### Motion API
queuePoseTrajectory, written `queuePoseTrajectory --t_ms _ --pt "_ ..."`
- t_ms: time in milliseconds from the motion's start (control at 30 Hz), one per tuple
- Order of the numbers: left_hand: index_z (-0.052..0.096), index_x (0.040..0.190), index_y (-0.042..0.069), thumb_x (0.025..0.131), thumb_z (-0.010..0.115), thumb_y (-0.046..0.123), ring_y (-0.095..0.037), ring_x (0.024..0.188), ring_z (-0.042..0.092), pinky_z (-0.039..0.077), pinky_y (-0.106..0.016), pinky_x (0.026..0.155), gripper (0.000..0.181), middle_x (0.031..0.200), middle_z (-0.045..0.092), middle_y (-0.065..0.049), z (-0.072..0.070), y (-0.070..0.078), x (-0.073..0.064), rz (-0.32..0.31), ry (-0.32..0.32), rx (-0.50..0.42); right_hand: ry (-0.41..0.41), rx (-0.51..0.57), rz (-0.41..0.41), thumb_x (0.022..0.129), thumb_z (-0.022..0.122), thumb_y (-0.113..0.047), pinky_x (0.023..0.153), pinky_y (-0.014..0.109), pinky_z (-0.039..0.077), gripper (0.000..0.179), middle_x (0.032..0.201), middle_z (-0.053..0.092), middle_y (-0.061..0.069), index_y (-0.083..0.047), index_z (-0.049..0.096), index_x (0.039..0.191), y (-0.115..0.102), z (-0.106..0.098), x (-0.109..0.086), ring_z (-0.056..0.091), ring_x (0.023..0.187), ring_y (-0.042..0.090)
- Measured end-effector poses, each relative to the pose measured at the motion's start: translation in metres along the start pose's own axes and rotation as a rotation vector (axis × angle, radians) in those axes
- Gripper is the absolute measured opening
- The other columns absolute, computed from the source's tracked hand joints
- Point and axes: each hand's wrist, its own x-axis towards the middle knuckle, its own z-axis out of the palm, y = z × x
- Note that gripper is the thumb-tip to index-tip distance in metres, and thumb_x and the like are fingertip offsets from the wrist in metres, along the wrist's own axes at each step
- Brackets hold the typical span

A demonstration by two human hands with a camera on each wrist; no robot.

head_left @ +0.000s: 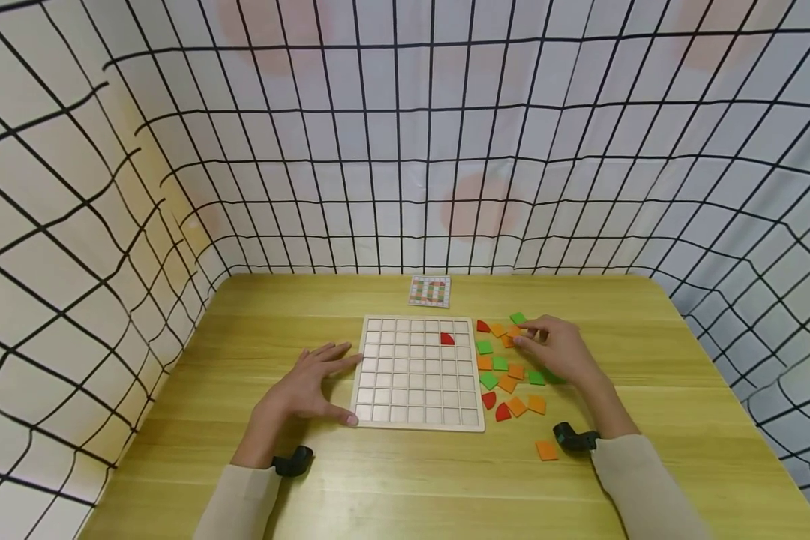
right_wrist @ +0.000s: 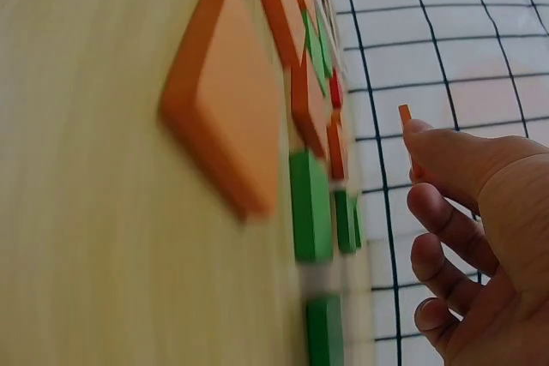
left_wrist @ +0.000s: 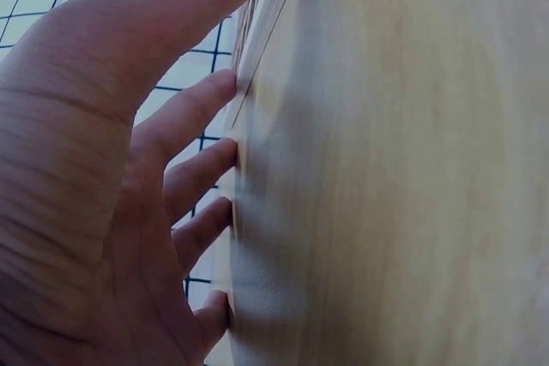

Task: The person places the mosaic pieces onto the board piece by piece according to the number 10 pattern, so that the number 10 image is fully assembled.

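Two hands are showing in the head view, working on a wooden tabletop (head_left: 648,480). The left hand (head_left: 308,388) is lying flat with fingers spread, its fingertips touching the left edge of a pale grid board (head_left: 417,371), which is sitting mid-tabletop and carrying one red piece (head_left: 447,339) in its upper right area. The right hand (head_left: 559,349) is hovering over a scatter of loose tiles (head_left: 506,375), orange, green and red, lying just right of the board; its fingers are curling round a small orange tile (head_left: 511,335). One pattern card (head_left: 430,291) is resting beyond the board.

Left wrist view: the left hand (left_wrist: 129,203) is pressing straight fingers (left_wrist: 193,109) against the board's edge (left_wrist: 257,32), holding nothing.

Right wrist view: the right hand (right_wrist: 480,246) is pinching the orange tile (right_wrist: 405,114) between thumb and forefinger, raised clear of the tabletop (right_wrist: 86,169), with the loose tiles (right_wrist: 313,203) lying beside it
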Motion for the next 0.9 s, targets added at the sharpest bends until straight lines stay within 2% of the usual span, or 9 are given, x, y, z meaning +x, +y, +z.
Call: queuePoseTrajectory --t_ms 300,467,733,900 --pt "0.046 0.157 0.029 0.062 0.086 0.073 -0.043 0.157 0.022 0.009 -0.075 0.122 0.111 0.17 0.03 -0.01 -0.001 0.001 0.0 -0.005 -0.008 0.001 -0.025 0.031 -0.021 0.096 0.075 -0.035 0.066 0.03 0.045 0.036 0.093 0.067 0.0 -0.012 0.076 0.123 -0.024 0.017 0.017 0.053 0.081 0.019" --pt "0.046 0.156 0.029 0.062 0.086 0.073 -0.043 0.157 0.022 0.009 -0.075 0.122 0.111 0.17 0.03 -0.01 0.0 0.0 0.0 -0.003 -0.004 0.002 -0.039 0.052 -0.031 0.094 0.077 -0.031 0.065 0.03 0.044 0.034 0.09 0.065 0.0 -0.012 0.077 0.122 -0.044 0.027 0.029 0.052 0.08 0.02" --pt "0.047 0.156 0.029 0.062 0.086 0.073 -0.043 0.157 0.022 0.009 -0.075 0.122 0.111 0.169 0.031 -0.01 0.0 0.0 0.0 -0.007 0.002 -0.002 -0.124 0.094 -0.064 0.096 0.075 -0.027 0.063 0.03 0.044 0.029 0.089 0.065 0.0 -0.014 0.077 0.122 -0.067 0.05 0.046 0.051 0.072 0.019" --pt "0.047 0.156 0.03 0.062 0.087 0.073 -0.043 0.157 0.022 0.009 -0.075 0.122 0.111 0.169 0.031 -0.009 0.001 -0.001 0.001 -0.008 0.002 0.002 -0.178 0.134 -0.036 0.097 0.073 -0.032 0.059 0.03 0.044 0.03 0.092 0.066 -0.001 -0.017 0.076 0.123 -0.073 0.067 0.052 0.052 0.072 0.019"
